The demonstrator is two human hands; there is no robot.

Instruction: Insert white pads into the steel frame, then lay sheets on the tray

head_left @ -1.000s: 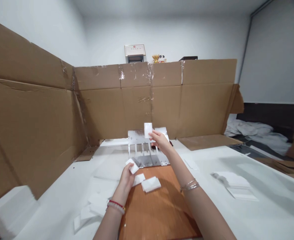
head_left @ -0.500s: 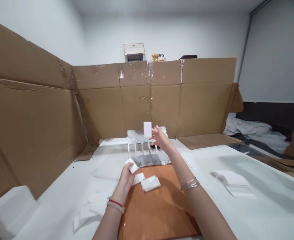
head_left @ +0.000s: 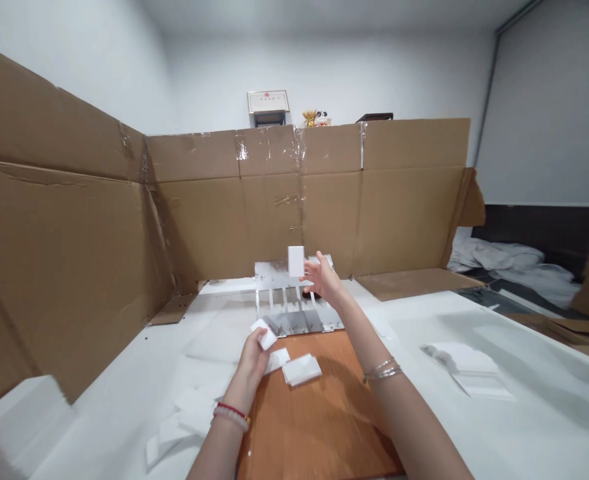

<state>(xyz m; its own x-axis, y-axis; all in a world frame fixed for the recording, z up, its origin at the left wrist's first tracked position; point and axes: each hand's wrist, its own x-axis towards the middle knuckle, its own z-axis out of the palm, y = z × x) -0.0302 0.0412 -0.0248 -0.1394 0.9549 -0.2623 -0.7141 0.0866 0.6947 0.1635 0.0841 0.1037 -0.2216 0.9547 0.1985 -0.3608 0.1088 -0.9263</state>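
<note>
My left hand (head_left: 255, 353) holds a small white stack of cards (head_left: 268, 339) over the far left edge of the brown wooden board (head_left: 344, 413), its thumb on top. My right hand (head_left: 321, 277) reaches forward with thumb and fingers apart. Its fingertips are at the right edge of an upright white card (head_left: 295, 261); whether they touch it is unclear. That card stands in front of the upper plate of a slotted metal frame (head_left: 269, 272). Near my left hand, white pieces (head_left: 301, 370) lie on the board, with another piece (head_left: 277, 360) partly behind my fingers.
Loose white sheets (head_left: 174, 430) lie at the left, beside a tall white stack (head_left: 24, 423). More white cards (head_left: 469, 368) are spread at the right on the white table (head_left: 539, 407). Cardboard walls (head_left: 214, 220) enclose the back and left sides.
My right thumb has moved slightly away from the upright card. My left hand keeps its hold almost unmoved. The view has shifted a little.
</note>
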